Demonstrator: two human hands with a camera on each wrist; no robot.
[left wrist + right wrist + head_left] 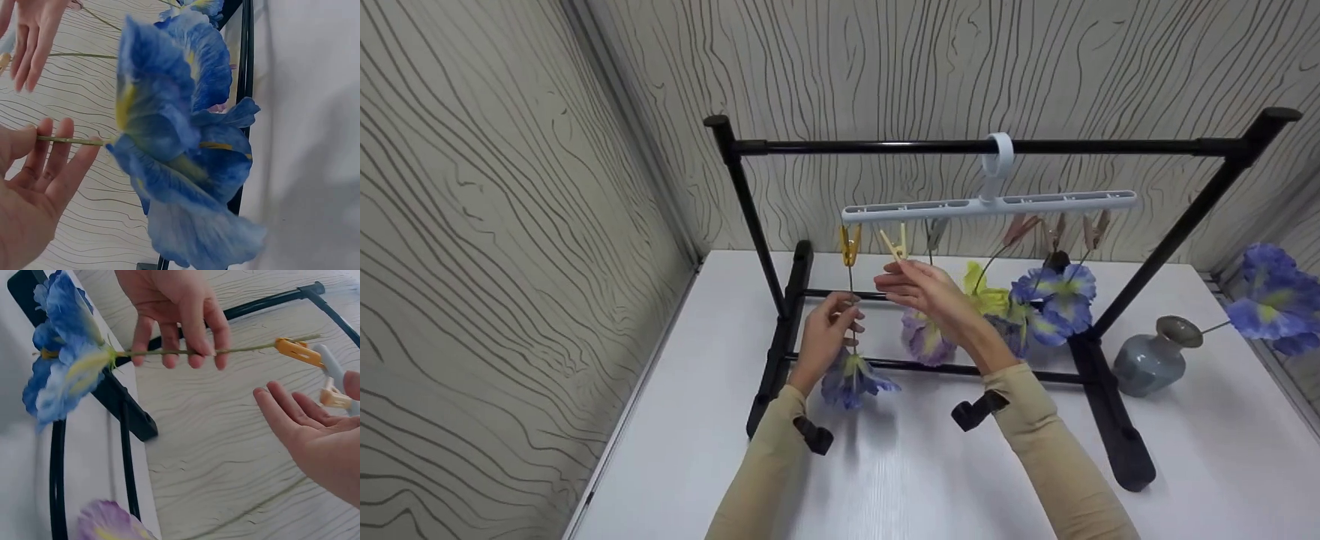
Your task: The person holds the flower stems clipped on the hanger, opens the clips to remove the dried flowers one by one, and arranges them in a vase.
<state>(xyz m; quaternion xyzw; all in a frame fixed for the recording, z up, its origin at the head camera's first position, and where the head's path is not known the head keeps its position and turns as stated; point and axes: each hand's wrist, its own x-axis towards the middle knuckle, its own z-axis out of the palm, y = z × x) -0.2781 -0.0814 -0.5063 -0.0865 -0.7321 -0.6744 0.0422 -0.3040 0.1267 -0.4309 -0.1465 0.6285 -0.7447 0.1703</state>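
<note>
My left hand point(825, 330) pinches the stem of a blue artificial iris point(180, 152) between thumb and fingers. The blossom points downward, and an orange clip point(851, 246) grips the stem's upper end. That clip hangs at the left end of a pale blue hanger point(986, 205). My right hand point(934, 292) is raised beside it, its fingers straight and apart from the stem. Its fingertips are near a pale yellow clip point(896, 246), which hangs second from the left; whether they touch it I cannot tell. In the right wrist view, the right hand's thumb is partly cut off.
The hanger hooks over the top bar of a black rack point(870, 147). Further right hang a purple iris point(926, 341), a yellow iris point(990, 298) and blue irises point(1069, 296) on clips. A grey-blue vase point(1150, 365) with another blue iris point(1271, 304) leans at the right.
</note>
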